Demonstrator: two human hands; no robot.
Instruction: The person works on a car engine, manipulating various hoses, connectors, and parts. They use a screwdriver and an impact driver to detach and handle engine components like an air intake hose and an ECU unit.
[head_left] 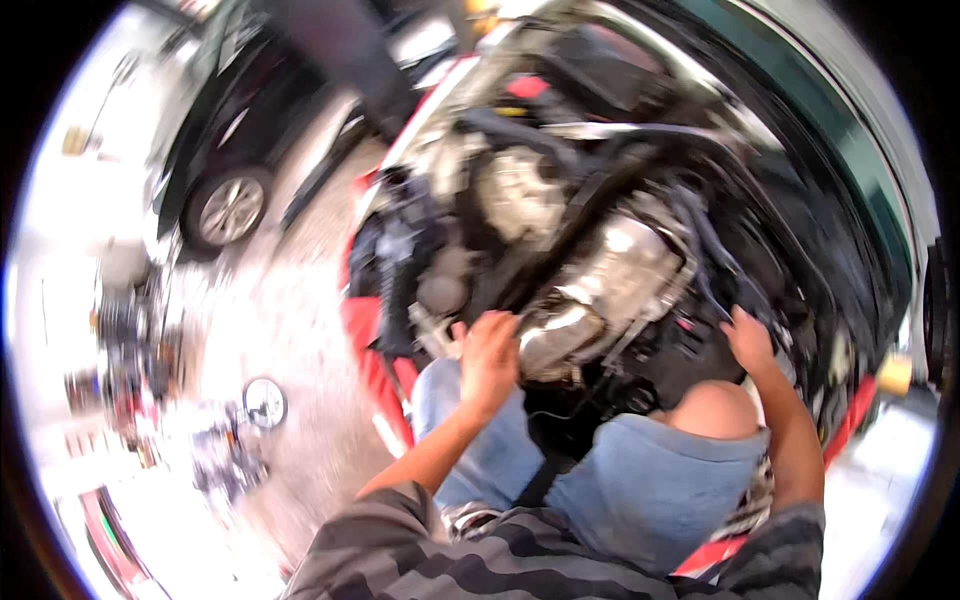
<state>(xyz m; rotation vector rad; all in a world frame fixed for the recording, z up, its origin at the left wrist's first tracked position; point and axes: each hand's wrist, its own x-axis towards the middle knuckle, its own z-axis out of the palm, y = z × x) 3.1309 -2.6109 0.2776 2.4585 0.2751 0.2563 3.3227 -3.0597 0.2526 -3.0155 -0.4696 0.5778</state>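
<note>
Below me lies an open engine bay with a metallic engine part (610, 290), perhaps a heat shield, in its middle. My left hand (490, 358) is closed, fingers curled down at the dark bar (545, 265) beside that part. What it grips is hidden. On the other side my right hand (750, 342) is closed too, near the lower end of a dark hose (710, 245). Blur hides what its fingers hold. My jeans-clad knees (650, 480) rest over the near edge of the bay, one knee bare.
Red body panels (375, 350) edge the bay at left. A black car (240, 130) with a silver wheel stands beyond, near a dark post (350, 60). At lower left are a round white-faced object (265, 403) and blurred clutter (125, 330). The raised hood (850, 130) curves at upper right.
</note>
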